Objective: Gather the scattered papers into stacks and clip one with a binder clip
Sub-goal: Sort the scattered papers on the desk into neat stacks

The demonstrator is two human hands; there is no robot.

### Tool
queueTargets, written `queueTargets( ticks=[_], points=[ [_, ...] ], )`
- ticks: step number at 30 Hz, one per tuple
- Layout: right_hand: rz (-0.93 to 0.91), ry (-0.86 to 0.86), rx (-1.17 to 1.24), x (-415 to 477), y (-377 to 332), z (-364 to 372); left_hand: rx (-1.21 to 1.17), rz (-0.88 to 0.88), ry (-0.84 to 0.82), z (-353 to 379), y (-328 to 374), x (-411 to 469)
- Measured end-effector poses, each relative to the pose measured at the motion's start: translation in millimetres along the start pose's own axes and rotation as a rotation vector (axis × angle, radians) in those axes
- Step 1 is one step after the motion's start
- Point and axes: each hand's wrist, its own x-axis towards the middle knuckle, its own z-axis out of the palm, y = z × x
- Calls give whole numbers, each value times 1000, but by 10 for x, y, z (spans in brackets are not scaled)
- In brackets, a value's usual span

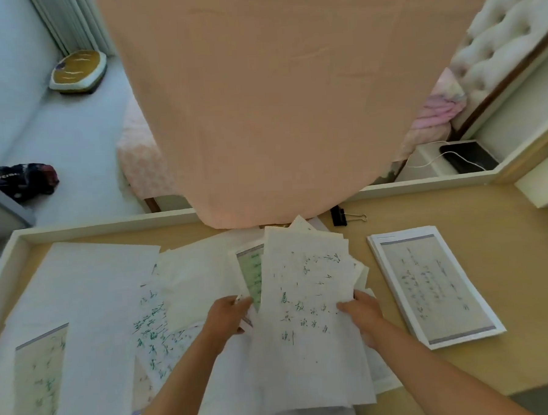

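Both hands hold a bundle of papers (pixel 306 301) lifted at a slant over the table (pixel 510 258). The left hand (pixel 229 316) grips the bundle's left edge with its fingers curled round the sheets. The right hand (pixel 362 312) clamps the bundle's right edge, thumb lying on the top sheet and fingers hidden underneath. The top sheet of the bundle carries green handwritten characters, and the sheets behind it fan out unevenly at the far end. A green-bordered sheet (pixel 252 272) shows just to the left of the bundle, behind the left hand; whether it belongs to the bundle cannot be told.

To the left of the bundle, loose sheets (pixel 106 295) lie overlapping on the table, some blank side up, some with green writing. To the right of the bundle, well apart from it, a squared stack (pixel 435 289) lies flat with a printed, bordered page on top. Beyond the bundle's far right corner, a black binder clip (pixel 341 216) lies on the bare table near the far rim, its wire handles pointing right. A pink cloth (pixel 276 96) hangs beyond the bundle, down to the table's far rim.
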Motion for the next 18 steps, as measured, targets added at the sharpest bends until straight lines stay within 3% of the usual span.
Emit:
queueTargets(
  ticks=[4,8,10,15,16,18],
  points=[
    [66,14,-12,192,154,-257,-232,-86,150,421,-44,-23],
    [59,-10,-24,316,204,-343,-213,-152,250,567,-185,-64],
    [76,20,20,408,184,-396,-121,-194,156,552,-228,-74],
    [52,57,-44,530,145,-455,451,-284,-318,372,-234,-46],
    [34,22,-63,502,114,-447,475,-271,-328,359,-213,-23],
    [13,-77,-82,465,66,-430,358,-170,-174,373,-168,49]
  ],
)
